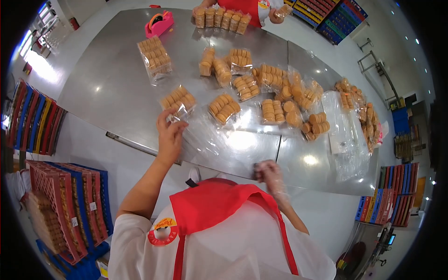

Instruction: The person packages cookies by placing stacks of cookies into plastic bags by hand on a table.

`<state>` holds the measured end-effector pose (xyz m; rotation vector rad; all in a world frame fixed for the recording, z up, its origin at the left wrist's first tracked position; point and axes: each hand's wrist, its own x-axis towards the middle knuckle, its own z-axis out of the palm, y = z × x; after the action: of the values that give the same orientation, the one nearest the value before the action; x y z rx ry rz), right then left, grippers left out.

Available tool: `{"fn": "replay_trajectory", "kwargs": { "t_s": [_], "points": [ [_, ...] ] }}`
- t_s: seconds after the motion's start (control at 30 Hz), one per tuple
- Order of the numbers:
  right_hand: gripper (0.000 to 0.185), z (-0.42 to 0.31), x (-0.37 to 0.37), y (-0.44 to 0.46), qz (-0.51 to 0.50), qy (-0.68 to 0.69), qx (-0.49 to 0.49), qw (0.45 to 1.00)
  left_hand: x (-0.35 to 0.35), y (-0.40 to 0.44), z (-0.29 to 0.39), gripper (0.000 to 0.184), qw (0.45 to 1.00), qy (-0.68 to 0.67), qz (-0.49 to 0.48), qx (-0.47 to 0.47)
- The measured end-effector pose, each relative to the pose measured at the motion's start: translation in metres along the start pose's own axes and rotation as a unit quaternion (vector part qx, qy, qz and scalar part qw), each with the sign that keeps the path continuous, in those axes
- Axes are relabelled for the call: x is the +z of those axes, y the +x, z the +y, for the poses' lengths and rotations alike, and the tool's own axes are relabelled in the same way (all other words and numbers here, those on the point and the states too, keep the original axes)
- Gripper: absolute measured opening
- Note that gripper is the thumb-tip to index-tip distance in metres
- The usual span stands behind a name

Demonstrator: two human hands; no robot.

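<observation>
My left hand point(171, 135) is bare, its fingers bent and pinching at the near end of a clear bag of round cookies point(178, 99) that lies on the steel table. Beside that hand, clear plastic bags point(203, 140) are spread flat. My right hand point(270, 178), in a clear glove, is closed at the table's near edge around a small dark thing point(257, 171) too blurred to name. Another cookie bag point(224, 108) lies between the hands, farther in. Several more bagged cookies point(272, 77) are scattered to the right.
Across the steel table point(107, 70), a co-worker in a red apron point(242, 10) handles bags beside a row of packed cookies point(221, 19). A pink tape dispenser point(159, 24) stands at the far left. Plastic sheets point(343, 135) and heaped cookies point(368, 114) occupy the right end. Stacked crates point(70, 205) flank the left side.
</observation>
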<state>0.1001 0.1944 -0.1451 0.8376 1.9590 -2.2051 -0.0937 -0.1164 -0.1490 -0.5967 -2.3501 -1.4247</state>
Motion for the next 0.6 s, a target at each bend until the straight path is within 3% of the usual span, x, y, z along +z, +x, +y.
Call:
{"fn": "replay_trajectory", "kwargs": {
  "t_s": [0.07, 0.1, 0.17, 0.27, 0.4, 0.5, 0.6],
  "points": [
    [0.012, 0.009, -0.03, -0.017, 0.131, 0.103, 0.001, 0.986, -0.009, 0.018, 0.013, 0.017, 0.993, -0.064, -0.006, -0.094],
    [0.012, 0.011, -0.039, -0.023, 0.15, 0.136, 0.008, 0.979, -0.019, 0.033, 0.023, 0.016, 0.96, -0.169, -0.007, -0.221],
    [0.012, 0.011, -0.049, -0.034, 0.187, 0.199, 0.019, 0.962, -0.046, 0.064, 0.046, 0.017, 0.815, -0.364, -0.003, -0.45],
    [0.013, 0.009, -0.044, -0.046, 0.18, 0.171, 0.035, 0.968, -0.075, 0.089, 0.062, 0.021, 0.749, -0.442, -0.132, -0.476],
    [0.015, -0.005, -0.025, -0.048, 0.102, 0.065, 0.074, 0.99, -0.049, 0.084, 0.013, 0.026, 0.731, -0.399, -0.209, -0.513],
    [0.022, -0.01, -0.013, -0.025, 0.012, -0.078, 0.014, 0.997, -0.03, 0.063, 0.012, 0.041, 0.793, -0.351, -0.175, -0.466],
    [0.035, -0.032, 0.022, 0.003, -0.074, -0.269, -0.131, 0.951, -0.026, 0.021, 0.004, 0.07, 0.88, -0.349, -0.21, -0.244]
  ]
}}
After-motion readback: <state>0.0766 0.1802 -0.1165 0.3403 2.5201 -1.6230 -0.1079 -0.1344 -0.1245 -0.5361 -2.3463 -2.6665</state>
